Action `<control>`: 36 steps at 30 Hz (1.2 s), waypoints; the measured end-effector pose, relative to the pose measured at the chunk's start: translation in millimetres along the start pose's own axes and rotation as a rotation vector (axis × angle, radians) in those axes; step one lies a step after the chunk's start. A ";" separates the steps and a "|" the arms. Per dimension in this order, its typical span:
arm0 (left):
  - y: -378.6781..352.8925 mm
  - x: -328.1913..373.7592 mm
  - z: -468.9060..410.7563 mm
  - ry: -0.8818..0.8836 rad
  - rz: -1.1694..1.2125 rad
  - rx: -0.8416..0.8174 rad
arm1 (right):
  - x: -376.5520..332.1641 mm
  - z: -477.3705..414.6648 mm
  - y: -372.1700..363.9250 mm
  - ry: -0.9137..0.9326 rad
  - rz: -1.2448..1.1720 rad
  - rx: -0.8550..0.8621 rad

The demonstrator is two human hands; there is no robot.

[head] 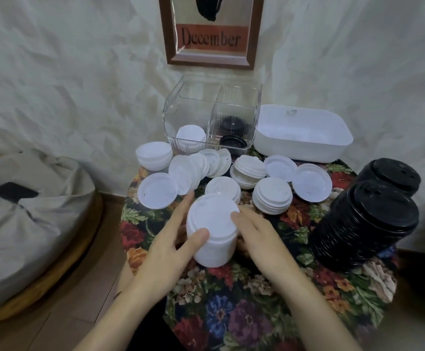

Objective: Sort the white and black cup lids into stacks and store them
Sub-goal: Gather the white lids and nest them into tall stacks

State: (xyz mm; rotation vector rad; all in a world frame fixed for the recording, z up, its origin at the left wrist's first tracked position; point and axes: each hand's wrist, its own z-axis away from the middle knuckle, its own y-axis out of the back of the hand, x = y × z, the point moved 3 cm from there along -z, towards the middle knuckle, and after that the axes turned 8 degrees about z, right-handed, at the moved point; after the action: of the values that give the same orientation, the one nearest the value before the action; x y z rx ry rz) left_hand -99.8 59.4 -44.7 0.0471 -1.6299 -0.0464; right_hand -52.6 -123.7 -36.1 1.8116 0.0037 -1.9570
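A tall stack of white lids (212, 229) stands on the floral table in front of me. My left hand (167, 247) grips its left side with the thumb laid on the top lid. My right hand (258, 236) cups the right side with fingertips on the top rim. Loose white lids and short white stacks (272, 198) lie scattered behind it. Two tall stacks of black lids (368, 224) stand at the right. A clear two-part bin (212, 115) at the back holds a few white lids on the left and black lids on the right.
A white rectangular tub (302, 134) sits right of the clear bin. The small round table with a floral cloth (244, 300) has its edge close on every side. A grey beanbag (29, 219) lies on the floor at left. A framed picture hangs on the wall.
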 end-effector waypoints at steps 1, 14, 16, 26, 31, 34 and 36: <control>-0.5 1.7 -2.2 -0.019 -0.008 -0.010 | -1.5 0.2 -2.3 0.017 -0.003 0.025; -2.4 3.7 -11.3 -0.040 -0.029 0.001 | -4.8 -7.7 -0.9 0.032 0.038 0.028; -0.4 0.9 -11.1 -0.050 -0.007 0.008 | -5.6 -8.5 -0.9 0.036 0.030 0.010; 41.3 -8.0 -44.3 -0.117 -0.053 0.287 | -3.2 -9.2 -2.3 -0.010 -0.040 0.033; 32.8 4.2 -79.7 -0.060 -0.558 0.301 | -3.0 -8.5 -1.2 -0.014 -0.052 0.010; 23.1 3.1 -96.9 -0.055 -0.686 0.258 | -4.3 -7.4 -0.3 -0.011 -0.056 0.000; 26.6 5.8 -98.1 -0.074 -0.603 0.289 | -5.3 -6.5 1.4 -0.006 -0.062 -0.011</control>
State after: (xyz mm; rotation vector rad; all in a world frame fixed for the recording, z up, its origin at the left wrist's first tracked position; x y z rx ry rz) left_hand -2.3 85.4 -31.5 0.7655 -1.6346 -0.2765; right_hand -45.9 -121.2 -31.5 1.8187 0.0688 -2.0016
